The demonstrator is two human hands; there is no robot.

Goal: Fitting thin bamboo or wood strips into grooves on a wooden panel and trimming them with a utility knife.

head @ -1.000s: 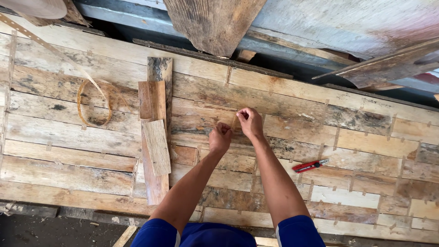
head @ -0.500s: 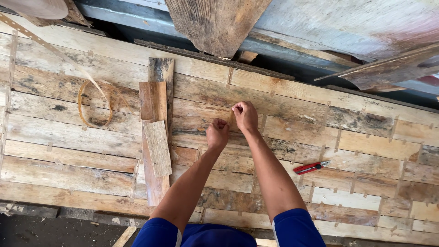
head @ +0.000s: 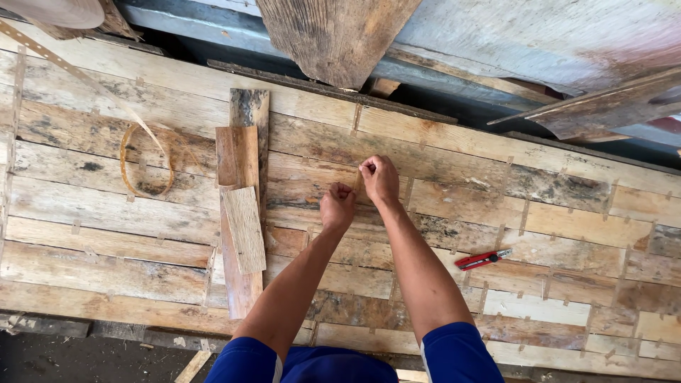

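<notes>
Head view: two hands, one red utility knife (head: 483, 259), three loose short boards (head: 241, 213) stacked left of the hands, one coiled strap loop (head: 145, 162). Left hand (head: 337, 206) and right hand (head: 379, 177) both fisted, nearly touching, on the plank panel (head: 567, 241). Thin pale strip (head: 357, 183) seems pinched between them, mostly hidden by fingers; can't confirm which hand grips it. Knife lies well right of the hands, untouched. Panel cut off at the edges.

I see no packages, labels, signs or screens anywhere in this view, from upper left to lower right.
</notes>
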